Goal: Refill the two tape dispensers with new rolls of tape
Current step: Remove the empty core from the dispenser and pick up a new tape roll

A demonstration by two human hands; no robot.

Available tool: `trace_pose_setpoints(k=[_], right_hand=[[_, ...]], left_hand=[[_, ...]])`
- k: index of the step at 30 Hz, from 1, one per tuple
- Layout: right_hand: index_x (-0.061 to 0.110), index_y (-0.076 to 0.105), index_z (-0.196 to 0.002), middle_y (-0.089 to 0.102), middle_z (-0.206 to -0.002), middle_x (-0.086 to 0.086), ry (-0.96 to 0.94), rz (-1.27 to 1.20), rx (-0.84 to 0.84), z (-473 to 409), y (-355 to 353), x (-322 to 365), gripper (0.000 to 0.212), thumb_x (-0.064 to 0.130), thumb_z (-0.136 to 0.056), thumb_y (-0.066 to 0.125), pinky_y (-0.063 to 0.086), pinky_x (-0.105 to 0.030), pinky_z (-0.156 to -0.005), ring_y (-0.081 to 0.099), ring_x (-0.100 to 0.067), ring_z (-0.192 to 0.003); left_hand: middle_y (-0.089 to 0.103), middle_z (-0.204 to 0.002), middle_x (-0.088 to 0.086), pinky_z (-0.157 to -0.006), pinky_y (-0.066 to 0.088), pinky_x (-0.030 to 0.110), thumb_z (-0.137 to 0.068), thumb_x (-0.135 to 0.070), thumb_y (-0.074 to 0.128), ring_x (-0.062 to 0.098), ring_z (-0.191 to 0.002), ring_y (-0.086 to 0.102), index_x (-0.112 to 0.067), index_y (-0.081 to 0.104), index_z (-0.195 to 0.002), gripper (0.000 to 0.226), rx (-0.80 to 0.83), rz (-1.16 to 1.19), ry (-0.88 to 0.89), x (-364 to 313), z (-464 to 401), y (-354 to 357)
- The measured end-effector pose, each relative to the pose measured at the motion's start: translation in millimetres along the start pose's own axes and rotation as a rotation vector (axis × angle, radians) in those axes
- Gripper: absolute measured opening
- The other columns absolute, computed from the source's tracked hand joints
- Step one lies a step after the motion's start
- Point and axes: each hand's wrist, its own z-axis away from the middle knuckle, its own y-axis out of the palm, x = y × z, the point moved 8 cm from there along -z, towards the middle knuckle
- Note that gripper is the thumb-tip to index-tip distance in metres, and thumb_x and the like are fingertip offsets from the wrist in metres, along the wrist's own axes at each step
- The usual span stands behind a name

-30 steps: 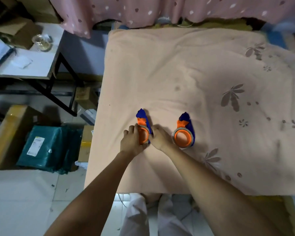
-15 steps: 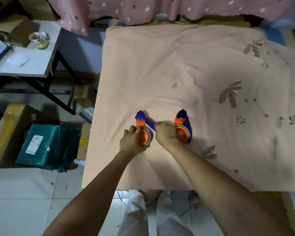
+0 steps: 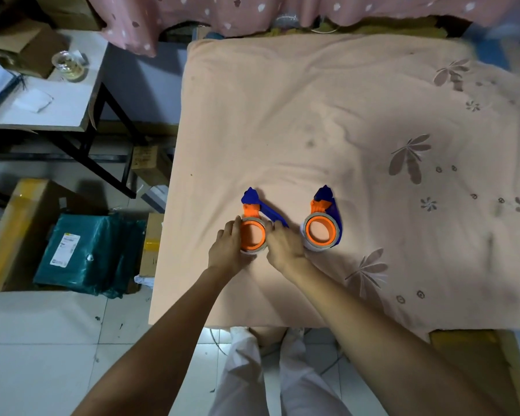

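Low in the middle of the frame, two blue and orange tape dispensers lie side by side on a peach blanket (image 3: pixel 327 115) with a flower print, spread over what looks like a bed. The left dispenser (image 3: pixel 252 223) sits between both hands. The left hand (image 3: pixel 227 250) cups its left edge, fingers (image 3: pixel 237 225) curled against the pale tape roll (image 3: pixel 250 251) that rings the orange hub. The right hand (image 3: pixel 284 246) presses in from the other side, its fingers bent onto the roll's right rim, so the roll is clamped between the two hands. The blue handle of this dispenser angles away toward the upper right, behind the right hand.

The right dispenser (image 3: pixel 323 223) lies just beside the right hand, untouched, with its own pale roll around the orange core and its blue nose pointing up the frame.

At the upper left stands a side bench (image 3: pixel 69 106) carrying a glass jar (image 3: pixel 69 66). Below it, on the tiled floor, lie a teal parcel (image 3: pixel 90 253) and cardboard boxes (image 3: pixel 15 232).
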Motion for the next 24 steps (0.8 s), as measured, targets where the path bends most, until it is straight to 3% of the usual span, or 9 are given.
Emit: trace_pose_setpoints(k=[6, 11, 18, 21, 24], right_hand=[[0.012, 0.053, -0.114, 0.067, -0.099, -0.006, 0.033, -0.104, -0.003, -12, 12, 1, 0.027, 0.016, -0.087, 0.053, 0.050, -0.031, -0.070, 0.065, -0.026, -0.086], [0.014, 0.052, -0.117, 0.067, -0.096, -0.005, 0.044, -0.191, -0.031, -16, 7, 1, 0.035, 0.020, -0.083, 0.058, 0.054, -0.033, -0.073, 0.065, -0.025, -0.087], [0.018, 0.050, -0.122, 0.062, -0.113, -0.004, 0.065, -0.382, -0.044, -1, -25, -7, 0.048, 0.027, -0.077, 0.065, 0.050, -0.032, -0.075, 0.062, -0.026, -0.100], [0.024, 0.055, -0.117, 0.064, -0.101, 0.002, 0.015, -0.656, -0.077, 15, -54, -7, 0.048, 0.023, -0.071, 0.068, 0.050, -0.032, -0.077, 0.061, -0.018, -0.093], [0.026, 0.045, -0.131, 0.063, -0.118, 0.003, 0.122, -0.909, 0.033, 25, -54, -16, 0.061, 0.027, -0.075, 0.069, 0.053, -0.035, -0.086, 0.061, -0.017, -0.103]], left_hand=[[0.053, -0.132, 0.002, -0.078, 0.053, 0.042, -0.067, -0.047, 0.078, 0.027, -0.114, 0.050, -0.017, 0.038, -0.138, 0.086, -0.015, 0.053, 0.046, -4, -4, -9], [0.054, -0.131, 0.002, -0.079, 0.053, 0.043, -0.065, -0.044, 0.080, 0.027, -0.114, 0.050, -0.018, 0.041, -0.135, 0.084, -0.038, 0.098, 0.082, -7, -1, -20], [0.057, -0.126, 0.002, -0.079, 0.048, 0.036, -0.061, -0.041, 0.083, 0.028, -0.113, 0.051, -0.015, 0.045, -0.132, 0.084, -0.058, 0.149, 0.119, -23, 3, -44], [0.058, -0.123, 0.003, -0.081, 0.049, 0.037, -0.059, -0.039, 0.083, 0.029, -0.110, 0.053, -0.015, 0.047, -0.129, 0.082, -0.061, 0.161, 0.159, -29, 5, -57], [0.058, -0.122, 0.004, -0.081, 0.050, 0.038, -0.057, -0.040, 0.084, 0.029, -0.105, 0.057, -0.016, 0.048, -0.127, 0.083, -0.058, 0.189, 0.220, -41, 7, -68]])
